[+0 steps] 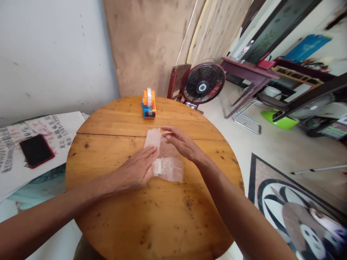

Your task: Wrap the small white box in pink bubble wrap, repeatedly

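Note:
A piece of clear bubble wrap (173, 169) lies on the round wooden table (119, 224), partly folded over at its upper left. Some small pale item, too faint to name, shows inside it. My left hand (139, 166) rests flat on the folded left part, fingers stretched out together. Beside the wrap's upper right edge is my right hand (181, 142), its fingers extended and slightly apart with nothing visibly held. Whether its fingertips touch the wrap I cannot tell. An orange and blue tape dispenser (149, 104) with a clear roll stands beyond both hands.
On the left, a phone (37, 151) lies on a white printed sheet (67, 126). A dark red fan (202, 85) stands past the table's far edge. Farther right are a dark red desk (249, 68), a chair (271, 101) and a panda-patterned floor mat (287, 202).

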`<control>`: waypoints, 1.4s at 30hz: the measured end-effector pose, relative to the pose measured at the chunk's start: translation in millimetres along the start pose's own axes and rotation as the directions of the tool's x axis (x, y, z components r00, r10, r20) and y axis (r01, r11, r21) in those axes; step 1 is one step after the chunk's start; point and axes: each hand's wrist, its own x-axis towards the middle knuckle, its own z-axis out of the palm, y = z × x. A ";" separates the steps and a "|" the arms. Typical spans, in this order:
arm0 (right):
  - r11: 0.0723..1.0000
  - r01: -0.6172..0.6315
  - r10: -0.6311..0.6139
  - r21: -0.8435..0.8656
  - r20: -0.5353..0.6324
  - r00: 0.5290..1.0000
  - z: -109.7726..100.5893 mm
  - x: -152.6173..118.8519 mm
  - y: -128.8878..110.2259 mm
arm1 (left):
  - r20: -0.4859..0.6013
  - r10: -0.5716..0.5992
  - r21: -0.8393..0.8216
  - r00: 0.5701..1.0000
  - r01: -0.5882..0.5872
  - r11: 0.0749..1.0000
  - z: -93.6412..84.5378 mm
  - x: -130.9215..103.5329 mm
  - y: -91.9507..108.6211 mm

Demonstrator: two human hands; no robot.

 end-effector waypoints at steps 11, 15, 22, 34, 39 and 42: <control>0.932 -0.078 -0.002 -0.355 -0.220 0.976 27.1 -72.8 -3.5 | 0.048 -0.064 0.022 0.997 0.063 0.998 -9.4 1.3 7.6; 0.874 -0.218 0.063 -0.434 -0.344 0.937 29.4 -78.0 0.2 | 0.019 -0.040 0.034 0.999 0.039 0.999 -5.6 1.6 4.8; 0.862 -0.386 0.305 -0.327 -0.274 0.912 34.1 -81.0 -8.2 | 0.044 -0.049 0.078 0.998 0.046 0.996 -5.4 2.9 7.1; 0.949 -0.288 0.312 0.127 -0.256 0.915 51.8 -65.0 -19.8 | -0.027 -0.002 0.217 1.000 0.007 0.976 -3.7 9.1 14.2; 0.914 -0.277 0.337 0.296 -0.177 0.925 58.1 -52.1 -41.6 | -0.024 -0.001 0.200 1.000 0.005 0.980 -5.0 9.9 16.6; 0.892 -0.334 0.377 0.306 -0.094 0.921 57.3 -48.6 -52.4 | -0.048 -0.015 0.127 0.999 0.021 0.992 -3.5 9.3 14.6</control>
